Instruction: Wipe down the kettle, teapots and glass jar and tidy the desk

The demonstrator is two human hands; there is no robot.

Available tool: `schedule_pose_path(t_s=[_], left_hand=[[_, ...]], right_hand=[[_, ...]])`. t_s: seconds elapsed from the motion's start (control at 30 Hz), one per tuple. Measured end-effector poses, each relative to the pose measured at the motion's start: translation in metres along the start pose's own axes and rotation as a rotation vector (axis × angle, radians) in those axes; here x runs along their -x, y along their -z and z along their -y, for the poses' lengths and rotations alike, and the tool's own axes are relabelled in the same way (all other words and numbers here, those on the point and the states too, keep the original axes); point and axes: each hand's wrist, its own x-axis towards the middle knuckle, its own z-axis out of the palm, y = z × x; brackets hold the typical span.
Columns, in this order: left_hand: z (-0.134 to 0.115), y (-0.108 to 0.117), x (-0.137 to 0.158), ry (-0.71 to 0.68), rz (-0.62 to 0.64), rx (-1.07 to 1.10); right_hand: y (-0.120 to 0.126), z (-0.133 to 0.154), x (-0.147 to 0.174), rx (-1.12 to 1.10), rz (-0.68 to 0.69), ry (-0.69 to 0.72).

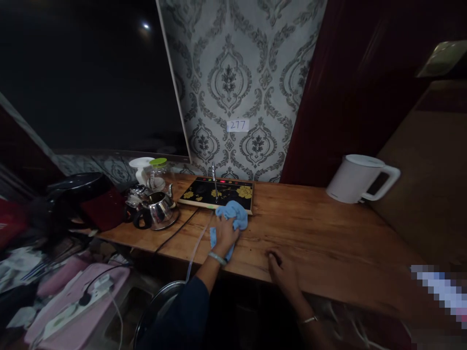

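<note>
My left hand (226, 233) is closed over a bunched blue cloth (237, 212). The cloth touches the front right of a black electric tea stove (199, 190) printed with gold flowers, and a fold of it hangs below my fingers. A thin metal spout (214, 182) rises from the stove, and a red display is lit at its back edge. Near the front edge of the wooden tabletop (310, 228), my right hand (282, 270) rests with loosely curled fingers, a gap showing between thumb and fingers. I see nothing in it.
Left of the stove stand a steel teapot (160, 211), a green-lidded glass jar (159, 170) and a dark red appliance (95, 199). A white kettle (353, 179) is at the right. A clear tube (197, 248) runs down to a bucket (164, 294). A power strip (69, 316) lies lower left.
</note>
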Motion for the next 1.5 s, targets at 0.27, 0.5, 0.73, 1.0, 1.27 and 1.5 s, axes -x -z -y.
schedule_pose_path(t_s=[0.27, 0.5, 0.73, 1.0, 1.27, 1.5], left_hand=[[-0.023, 0.016, 0.043, -0.302, 0.239, 0.011], [0.004, 0.041, 0.101, -0.131, 0.226, 0.038], [0.042, 0.101, 0.119, 0.081, 0.082, 0.488], [0.077, 0.129, 0.091, 0.172, -0.203, 0.173], [0.082, 0.122, 0.092, 0.289, 0.162, -0.19], [0.035, 0.11, 0.12, 0.242, 0.153, 0.678]], right_hand=[[0.005, 0.0, 0.001, 0.035, 0.062, -0.007], [0.007, -0.009, 0.003, 0.06, 0.065, -0.041], [0.009, -0.006, 0.002, 0.06, 0.081, -0.019], [-0.02, -0.006, 0.007, 0.02, 0.058, 0.005], [-0.041, 0.019, 0.018, -0.142, 0.181, -0.026], [-0.058, 0.083, 0.045, -0.664, 0.531, -0.111]])
